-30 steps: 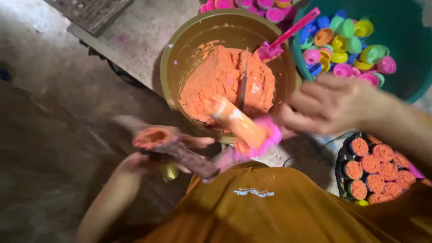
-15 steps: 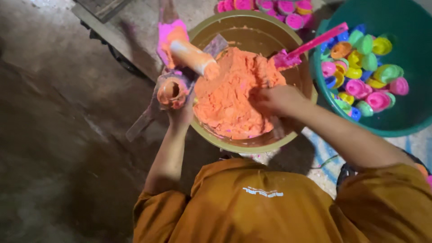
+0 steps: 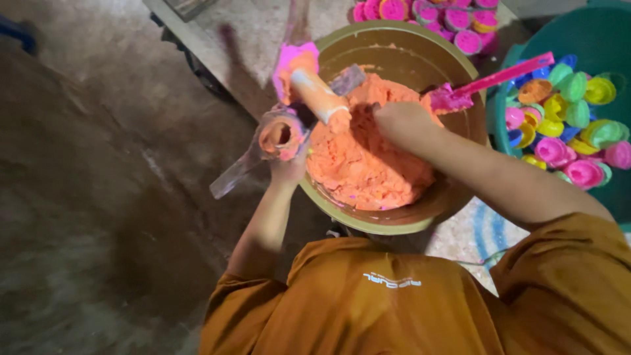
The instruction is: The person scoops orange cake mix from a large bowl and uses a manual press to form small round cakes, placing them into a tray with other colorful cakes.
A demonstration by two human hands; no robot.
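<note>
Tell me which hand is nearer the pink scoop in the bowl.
Right. The right hand rests on the orange mass just beside the pink scoop; the left hand is at the bowl's opposite rim, holding a small mould.

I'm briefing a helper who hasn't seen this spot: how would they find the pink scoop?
Start at the big olive-brown basin of orange paste in the middle of the view. On its far right edge, beyond the person's right hand, lies the pink scoop, its long handle pointing at the green tub of coloured caps. It is the only long, straight pink tool there.
</note>
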